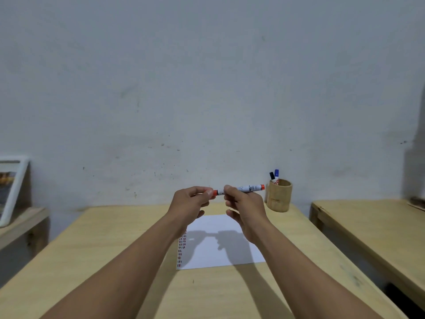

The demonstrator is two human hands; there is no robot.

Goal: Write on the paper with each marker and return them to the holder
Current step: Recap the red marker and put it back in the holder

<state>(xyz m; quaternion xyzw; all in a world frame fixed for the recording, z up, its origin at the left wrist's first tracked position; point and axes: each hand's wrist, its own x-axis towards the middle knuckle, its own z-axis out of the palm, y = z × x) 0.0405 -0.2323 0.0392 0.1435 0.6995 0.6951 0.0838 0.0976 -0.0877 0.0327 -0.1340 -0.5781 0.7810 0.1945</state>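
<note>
I hold a red-capped white marker (246, 188) level in the air above the far end of the paper (216, 247). My right hand (243, 210) grips its barrel. My left hand (190, 203) pinches the red cap at its left end. The white sheet lies on the wooden table (103, 254), with rows of small red marks along its left edge. A round wooden holder (279, 195) stands at the table's far right near the wall, with a black-capped marker (272, 176) and a blue-capped marker (276, 174) sticking out of it.
A second wooden table (372, 229) stands to the right across a narrow gap. At the left, a white-framed picture (11, 189) leans on a low wooden shelf. A pale wall rises right behind the table.
</note>
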